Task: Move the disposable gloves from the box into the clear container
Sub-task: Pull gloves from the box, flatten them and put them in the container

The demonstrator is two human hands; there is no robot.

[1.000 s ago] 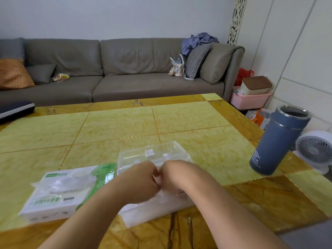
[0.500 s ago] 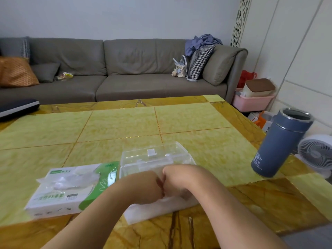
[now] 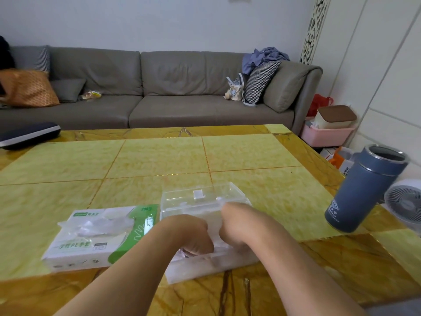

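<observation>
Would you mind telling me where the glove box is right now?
In the head view the glove box lies flat on the yellow table, near its front edge, to the left of the clear container and the person's left hand.

A grey sofa (image 3: 159, 87) is standing against a pale wall (image 3: 159, 21), with cushions (image 3: 259, 80) lying on it. A yellow marbled bench (image 3: 159, 160) is filling the foreground. A white fan (image 3: 404, 202) is sitting on the right.
</observation>
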